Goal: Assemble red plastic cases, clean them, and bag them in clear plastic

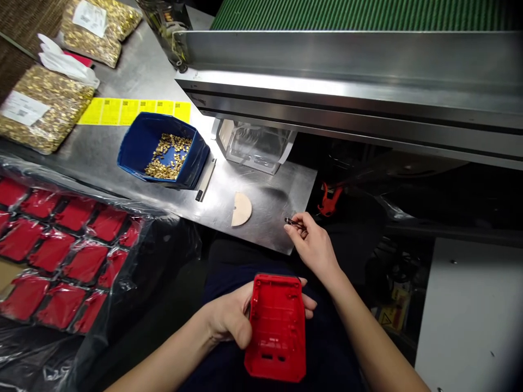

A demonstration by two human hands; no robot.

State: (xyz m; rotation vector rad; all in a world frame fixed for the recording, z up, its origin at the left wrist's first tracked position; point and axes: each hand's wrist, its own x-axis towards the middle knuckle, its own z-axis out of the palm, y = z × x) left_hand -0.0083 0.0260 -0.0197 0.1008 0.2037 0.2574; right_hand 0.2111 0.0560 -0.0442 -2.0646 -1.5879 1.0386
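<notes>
My left hand [236, 318] is wrapped round a red plastic housing [278, 326], thumb on its left edge and fingertips showing past its right edge. The housing's open, hollow inside faces up, with two small slots near the lower end. Farther off and to the right, my right hand [312, 242] pinches a small dark metal tool [295, 223] over the corner of the metal table [265, 234]; its exact kind is too small to make out. A pale half-round disc [242, 209] lies on the table left of this hand.
A blue bin [196, 163] holds small brass pieces [169, 158]. Nearby are a clear scoop-shaped container [257, 144], yellow labels [134, 111] and bags of brass parts [44, 109]. Red housings [53, 250] fill a plastic-lined box at left. A metal-sided green conveyor [359, 15] crosses the top.
</notes>
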